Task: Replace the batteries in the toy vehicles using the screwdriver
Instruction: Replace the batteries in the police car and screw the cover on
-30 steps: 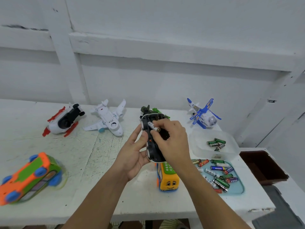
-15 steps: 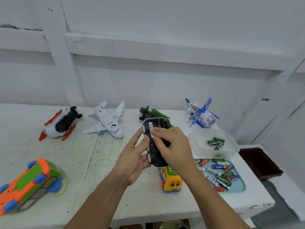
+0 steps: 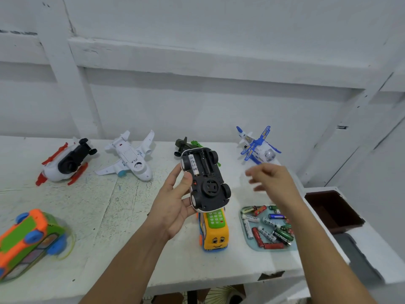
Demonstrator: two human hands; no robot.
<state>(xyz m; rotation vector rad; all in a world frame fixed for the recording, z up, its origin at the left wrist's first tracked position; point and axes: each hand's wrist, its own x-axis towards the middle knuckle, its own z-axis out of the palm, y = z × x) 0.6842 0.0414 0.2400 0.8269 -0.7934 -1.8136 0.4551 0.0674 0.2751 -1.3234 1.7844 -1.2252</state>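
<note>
Left hand [image 3: 175, 207] holds upturned toy car [image 3: 206, 183]

The right hand [image 3: 271, 178] has swung off the toy car [image 3: 210, 189], apparently empty, leaving a battery [image 3: 194, 163] seated

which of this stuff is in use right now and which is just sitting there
In use: toy car, upside down in the left hand; one battery in its open bay; tray of loose batteries; right hand, empty.
Idle for now: yellow bus; white plane; blue plane; red-and-white toy; orange bus.
</note>
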